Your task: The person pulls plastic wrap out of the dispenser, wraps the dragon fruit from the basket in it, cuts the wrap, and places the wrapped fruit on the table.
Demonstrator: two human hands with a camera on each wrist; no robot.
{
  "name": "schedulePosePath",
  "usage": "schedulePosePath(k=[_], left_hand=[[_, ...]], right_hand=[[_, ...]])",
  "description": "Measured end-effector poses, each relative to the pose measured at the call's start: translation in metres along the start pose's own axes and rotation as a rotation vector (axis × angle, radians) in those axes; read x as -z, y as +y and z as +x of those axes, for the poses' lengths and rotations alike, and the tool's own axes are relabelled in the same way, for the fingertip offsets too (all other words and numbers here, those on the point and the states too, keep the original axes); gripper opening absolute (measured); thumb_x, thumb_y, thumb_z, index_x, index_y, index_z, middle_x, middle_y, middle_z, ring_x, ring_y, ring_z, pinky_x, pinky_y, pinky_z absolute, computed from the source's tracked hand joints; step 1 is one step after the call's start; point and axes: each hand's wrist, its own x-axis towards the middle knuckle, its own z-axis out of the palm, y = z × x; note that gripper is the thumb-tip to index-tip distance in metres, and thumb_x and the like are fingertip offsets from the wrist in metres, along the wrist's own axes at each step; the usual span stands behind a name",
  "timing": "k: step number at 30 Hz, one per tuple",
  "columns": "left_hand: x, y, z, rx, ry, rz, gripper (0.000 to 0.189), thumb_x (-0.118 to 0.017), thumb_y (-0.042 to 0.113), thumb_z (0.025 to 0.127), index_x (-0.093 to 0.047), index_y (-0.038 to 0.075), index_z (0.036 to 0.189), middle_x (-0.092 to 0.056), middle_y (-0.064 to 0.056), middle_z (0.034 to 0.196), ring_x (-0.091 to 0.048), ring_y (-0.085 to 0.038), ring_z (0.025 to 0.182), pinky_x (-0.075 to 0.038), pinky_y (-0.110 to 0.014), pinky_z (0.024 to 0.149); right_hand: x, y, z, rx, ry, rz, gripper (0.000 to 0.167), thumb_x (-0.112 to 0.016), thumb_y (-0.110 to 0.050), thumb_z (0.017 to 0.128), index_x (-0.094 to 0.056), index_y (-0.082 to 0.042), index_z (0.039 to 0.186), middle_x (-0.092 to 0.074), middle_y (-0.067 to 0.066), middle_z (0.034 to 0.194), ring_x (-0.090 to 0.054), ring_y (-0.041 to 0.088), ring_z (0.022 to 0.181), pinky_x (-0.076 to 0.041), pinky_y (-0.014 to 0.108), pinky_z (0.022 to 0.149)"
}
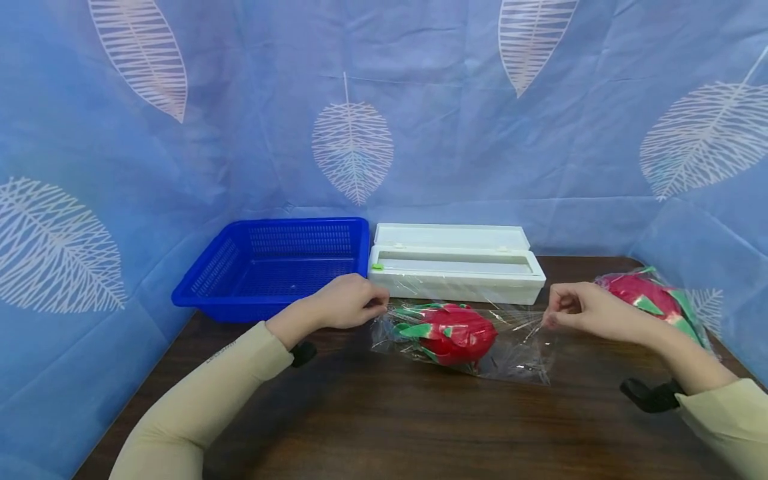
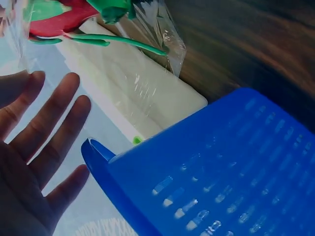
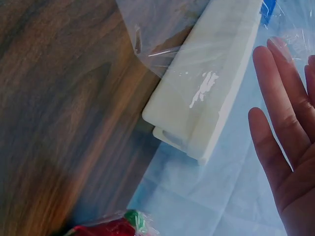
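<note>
A red dragon fruit [image 1: 461, 335] with green scales lies amid a clear sheet of cling film [image 1: 519, 357] on the table. At the sheet's left side, my left hand [image 1: 345, 301] pinches the film between thumb and index finger. The far right part of the sheet is pinched by my right hand [image 1: 594, 312], and the film is drawn up between both hands. Behind the fruit stands a white cling film dispenser [image 1: 456, 288], its lid raised and a small green slider [image 1: 377, 267] at its left end. In the left wrist view the dragon fruit [image 2: 61, 17] shows partly.
A blue plastic basket [image 1: 270, 310] stands at the back left, against the dispenser's left end. Another dragon fruit [image 1: 639, 293], wrapped in film, lies at the right, partly behind my right hand. Blue leaf-print cloth [image 1: 420, 153] hangs around the dark wooden table [image 1: 420, 427].
</note>
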Motion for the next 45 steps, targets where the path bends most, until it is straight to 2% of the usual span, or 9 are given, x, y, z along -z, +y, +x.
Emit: schedulePosePath(k=[4, 6, 8, 11, 15, 19, 34, 40, 45], left_hand=[[-0.002, -0.004, 0.011, 0.018, -0.061, 0.046, 0.021, -0.061, 0.020, 0.097, -0.054, 0.021, 0.077, -0.046, 0.010, 0.062, -0.044, -0.008, 0.057, -0.037, -0.029, 0.056], [-0.004, -0.006, 0.017, 0.028, -0.098, 0.064, 0.022, -0.060, 0.020, 0.097, -0.055, 0.020, 0.076, -0.047, 0.010, 0.063, -0.044, -0.008, 0.059, -0.047, -0.033, 0.072], [-0.006, -0.007, 0.023, 0.031, -0.134, 0.085, 0.024, -0.061, 0.018, 0.096, -0.054, 0.020, 0.073, -0.044, 0.010, 0.061, -0.042, -0.008, 0.058, -0.046, -0.041, 0.091], [-0.010, -0.005, 0.032, 0.037, -0.178, 0.124, 0.029, -0.062, 0.017, 0.094, -0.051, 0.020, 0.068, -0.041, 0.010, 0.060, -0.039, -0.008, 0.057, -0.046, -0.036, 0.088], [-0.018, 0.001, 0.041, 0.047, -0.238, 0.145, 0.031, -0.063, 0.016, 0.093, -0.052, 0.022, 0.065, -0.042, 0.010, 0.059, -0.037, -0.008, 0.055, -0.030, -0.024, 0.054], [-0.024, 0.003, 0.046, 0.057, -0.279, 0.128, 0.029, -0.063, 0.015, 0.093, -0.055, 0.022, 0.066, -0.044, 0.010, 0.059, -0.037, -0.008, 0.055, -0.030, -0.024, 0.053], [-0.038, 0.005, 0.054, 0.035, -0.205, 0.111, 0.006, -0.070, 0.017, 0.090, -0.070, 0.018, 0.084, -0.063, 0.008, 0.075, -0.056, -0.009, 0.067, -0.048, -0.024, 0.065], [-0.042, 0.004, 0.062, 0.057, -0.172, 0.089, 0.014, -0.076, 0.016, 0.085, -0.064, 0.018, 0.078, -0.059, 0.009, 0.071, -0.054, -0.010, 0.066, -0.046, -0.025, 0.064], [-0.036, 0.004, 0.061, 0.064, -0.163, 0.078, 0.012, -0.068, 0.004, 0.086, -0.069, 0.016, 0.086, -0.065, 0.005, 0.080, -0.055, -0.011, 0.070, -0.049, -0.026, 0.067]], right_hand=[[-0.002, 0.007, 0.007, -0.006, 0.002, 0.024, 0.015, -0.060, 0.004, 0.091, -0.056, -0.006, 0.083, -0.070, -0.002, 0.080, -0.067, 0.011, 0.075, -0.051, 0.024, 0.062], [-0.004, 0.011, 0.012, -0.010, -0.002, 0.033, 0.014, -0.062, 0.004, 0.090, -0.056, -0.006, 0.082, -0.070, -0.002, 0.078, -0.066, 0.011, 0.073, -0.051, 0.024, 0.061], [-0.007, 0.015, 0.015, -0.031, -0.015, 0.040, 0.013, -0.063, 0.002, 0.091, -0.057, -0.006, 0.082, -0.069, -0.002, 0.078, -0.066, 0.012, 0.073, -0.052, 0.026, 0.062], [-0.011, 0.023, 0.020, -0.067, -0.043, 0.049, 0.011, -0.063, 0.000, 0.092, -0.057, -0.005, 0.083, -0.069, -0.001, 0.078, -0.066, 0.013, 0.073, -0.054, 0.029, 0.064], [-0.017, 0.031, 0.025, -0.085, -0.080, 0.060, 0.011, -0.061, -0.001, 0.093, -0.057, -0.005, 0.084, -0.068, -0.001, 0.076, -0.066, 0.015, 0.071, -0.055, 0.033, 0.064], [-0.027, 0.036, 0.031, -0.080, -0.106, 0.075, 0.012, -0.061, 0.001, 0.092, -0.056, -0.005, 0.083, -0.066, -0.001, 0.074, -0.065, 0.015, 0.069, -0.055, 0.035, 0.063], [-0.062, 0.038, 0.051, -0.100, -0.125, -0.007, 0.012, -0.066, -0.004, 0.088, -0.061, -0.010, 0.078, -0.061, -0.002, 0.068, -0.057, 0.011, 0.059, -0.049, 0.026, 0.053], [-0.072, 0.037, 0.058, -0.088, -0.122, -0.040, 0.017, -0.071, -0.007, 0.084, -0.058, -0.012, 0.074, -0.055, -0.005, 0.064, -0.049, 0.007, 0.055, -0.044, 0.025, 0.050], [-0.067, 0.031, 0.054, -0.089, -0.075, -0.085, 0.021, -0.077, -0.014, 0.083, -0.058, -0.013, 0.074, -0.055, -0.007, 0.064, -0.049, 0.006, 0.056, -0.044, 0.025, 0.051]])
